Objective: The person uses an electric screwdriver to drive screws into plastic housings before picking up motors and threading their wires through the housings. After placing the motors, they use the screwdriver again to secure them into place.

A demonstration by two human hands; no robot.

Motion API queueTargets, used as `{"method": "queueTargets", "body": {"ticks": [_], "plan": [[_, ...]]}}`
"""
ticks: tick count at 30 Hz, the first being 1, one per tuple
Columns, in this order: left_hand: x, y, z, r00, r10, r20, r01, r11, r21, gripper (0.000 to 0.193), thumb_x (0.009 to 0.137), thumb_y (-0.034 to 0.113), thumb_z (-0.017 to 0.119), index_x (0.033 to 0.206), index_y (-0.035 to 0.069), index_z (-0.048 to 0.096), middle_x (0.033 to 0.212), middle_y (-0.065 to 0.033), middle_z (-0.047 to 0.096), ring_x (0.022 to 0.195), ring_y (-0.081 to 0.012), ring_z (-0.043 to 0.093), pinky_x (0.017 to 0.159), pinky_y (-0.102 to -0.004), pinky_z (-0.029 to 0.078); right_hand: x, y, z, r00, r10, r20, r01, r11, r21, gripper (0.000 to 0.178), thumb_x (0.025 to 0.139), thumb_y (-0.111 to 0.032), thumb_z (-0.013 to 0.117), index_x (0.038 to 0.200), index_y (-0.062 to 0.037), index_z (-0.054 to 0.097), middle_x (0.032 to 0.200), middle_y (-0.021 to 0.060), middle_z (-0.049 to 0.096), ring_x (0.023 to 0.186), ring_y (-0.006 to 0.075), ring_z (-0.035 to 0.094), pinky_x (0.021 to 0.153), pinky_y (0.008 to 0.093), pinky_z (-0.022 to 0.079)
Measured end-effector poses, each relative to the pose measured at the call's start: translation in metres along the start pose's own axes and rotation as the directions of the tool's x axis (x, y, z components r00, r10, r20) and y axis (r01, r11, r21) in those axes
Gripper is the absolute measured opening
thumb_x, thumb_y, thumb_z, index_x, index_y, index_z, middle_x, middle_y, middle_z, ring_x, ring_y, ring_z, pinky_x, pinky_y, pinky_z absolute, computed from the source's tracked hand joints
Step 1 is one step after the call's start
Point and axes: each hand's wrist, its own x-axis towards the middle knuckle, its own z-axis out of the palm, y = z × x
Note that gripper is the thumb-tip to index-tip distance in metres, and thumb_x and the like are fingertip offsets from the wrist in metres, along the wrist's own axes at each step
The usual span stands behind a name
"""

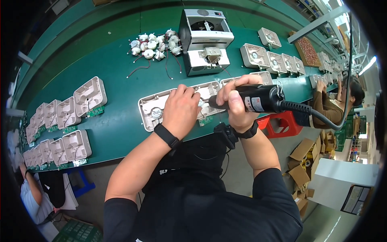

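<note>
My right hand is wrapped round a black corded electric screwdriver, held almost level with its nose pointing left. The tip reaches toward an off-white plastic housing; my fingers hide the exact contact. My left hand lies over the wall between that housing and another housing on its left, fingers bent down and gripping at the wall. A round white-rimmed part sits inside the left housing. Beside my left fingers, a green circuit board lies at the table's near edge.
A screw-feeding machine stands at the back, beside a pile of small white wired motors. More housings line the green table at left and housings at right. A red stool and co-workers are nearby. The screwdriver's cable rises at right.
</note>
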Motion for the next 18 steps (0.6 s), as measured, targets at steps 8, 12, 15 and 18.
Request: {"method": "queueTargets", "body": {"ticks": [8,12,15,18], "plan": [[0.002,0.0,0.008,1.0,-0.003,-0.018,0.003,1.0,0.014,0.024,0.076,0.02,0.08,0.094,0.007,0.07,0.093,-0.0054,0.062,0.101,-0.0246,0.056,0.089,-0.0376,0.047,0.004,0.019,-0.004,0.998,-0.051,0.042,0.055,0.992,-0.111,0.027,0.089,0.001,0.058,0.11,-0.0035,0.042,0.077,0.0125,0.059,0.061,0.0183,0.058,0.06,0.0346,0.053],[0.001,0.001,0.006,1.0,-0.024,0.017,0.024,0.999,0.022,0.024,0.076,0.021,0.08,0.093,0.007,0.07,0.093,-0.0052,0.062,0.101,-0.0241,0.056,0.088,-0.0373,0.047,0.01,0.027,-0.004,0.997,-0.05,0.065,0.057,0.993,-0.107,0.025,0.088,0.004,0.058,0.106,-0.0032,0.043,0.077,0.0117,0.06,0.06,0.0173,0.059,0.059,0.0332,0.053],[0.002,0.0,0.004,0.999,-0.034,0.041,0.032,0.999,0.042,0.029,0.076,0.022,0.081,0.099,0.007,0.071,0.094,-0.0054,0.062,0.101,-0.0243,0.056,0.089,-0.0371,0.047,0.017,0.024,0.004,0.998,-0.042,0.052,0.049,0.987,-0.152,0.019,0.089,0.002,0.057,0.104,-0.0015,0.046,0.076,0.0116,0.059,0.059,0.0174,0.058,0.058,0.0331,0.053],[-0.001,-0.002,0.001,0.999,-0.04,0.012,0.04,0.999,0.019,0.035,0.076,0.022,0.081,0.105,0.007,0.071,0.096,-0.0062,0.063,0.102,-0.0251,0.057,0.09,-0.0376,0.047,0.031,0.004,0.004,0.997,-0.001,0.073,0.009,0.994,-0.113,0.015,0.09,0.001,0.057,0.103,-0.0001,0.048,0.075,0.0114,0.059,0.059,0.018,0.059,0.057,0.0333,0.053]]}}
